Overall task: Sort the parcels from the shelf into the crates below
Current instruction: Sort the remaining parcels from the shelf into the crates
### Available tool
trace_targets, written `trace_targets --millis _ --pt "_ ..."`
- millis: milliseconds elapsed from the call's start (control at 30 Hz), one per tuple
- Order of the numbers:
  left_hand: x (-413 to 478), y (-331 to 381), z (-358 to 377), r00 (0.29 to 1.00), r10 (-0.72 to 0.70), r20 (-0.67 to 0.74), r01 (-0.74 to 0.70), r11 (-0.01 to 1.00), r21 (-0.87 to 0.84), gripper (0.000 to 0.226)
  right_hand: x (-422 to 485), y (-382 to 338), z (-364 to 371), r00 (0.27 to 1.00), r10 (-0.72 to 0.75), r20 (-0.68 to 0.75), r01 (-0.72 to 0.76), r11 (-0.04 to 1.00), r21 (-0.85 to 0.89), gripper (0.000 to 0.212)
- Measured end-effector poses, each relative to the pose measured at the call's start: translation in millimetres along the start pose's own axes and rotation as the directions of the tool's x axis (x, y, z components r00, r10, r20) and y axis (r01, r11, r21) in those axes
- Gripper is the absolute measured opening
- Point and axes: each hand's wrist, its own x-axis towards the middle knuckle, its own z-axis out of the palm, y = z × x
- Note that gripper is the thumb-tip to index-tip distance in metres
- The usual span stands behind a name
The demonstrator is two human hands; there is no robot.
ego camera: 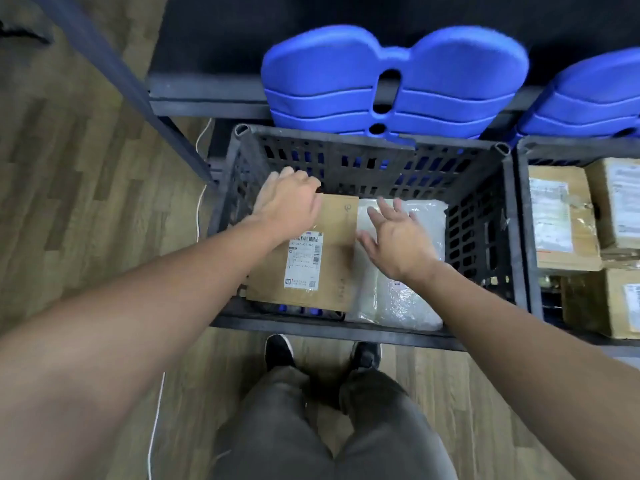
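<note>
Forearms reach forward from the bottom corners, above grey trousers (329, 427) and dark shoes (278, 351).

The left hand (291, 206) lies knuckles-up on the far left corner of the brown parcel (332, 271). Its fingers bend down past the parcel's far edge, and whether they clasp that edge cannot be told. From this hand the flat parcel stretches toward 5 o'clock, with its white label (304, 261) facing up.

At 4 o'clock of the left hand is the right hand (398, 237). It is held wide, fingers spread and straight, and holds nothing. It sits just beside the brown parcel's right edge, above the white bubble-wrapped parcel (398, 303), which runs from under it toward 6 o'clock.

Both parcels lie side by side, touching, on the bottom of the black perforated crate (381, 168), the brown one on the left.

At 3 o'clock a second crate (571, 147) stands against the first and holds several labelled cardboard boxes (561, 220).

At 12 o'clock, stacked blue plastic pieces (394, 81) overhang the dark shelf frame (207, 98).

At 9 o'clock a white cord (198, 216) trails over the wood floor (86, 168).
</note>
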Motion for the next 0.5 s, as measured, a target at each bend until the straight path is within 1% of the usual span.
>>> trace_targets --millis 133,200,300,500 --pt "-30 1 -62 1.0 -0.023 0.002 0.023 0.995 -0.094 0.061 -36 -8 -73 0.988 0.013 -0.155 -0.015 1.0 -0.013 0.071" --pt "-43 -5 -95 1.0 -0.027 0.016 0.029 0.994 -0.101 0.066 -54 -15 -107 0.975 0.007 -0.224 -0.018 0.999 -0.044 0.072" --pt "-56 -18 -143 0.999 -0.04 0.019 0.041 0.996 -0.083 0.07 -74 -31 -151 0.95 0.033 -0.311 -0.045 0.999 -0.03 0.071" --pt "-59 -40 -217 0.998 -0.023 -0.055 0.021 0.999 -0.037 0.072 -87 -57 -214 0.908 0.054 -0.415 -0.041 0.998 0.038 0.069"
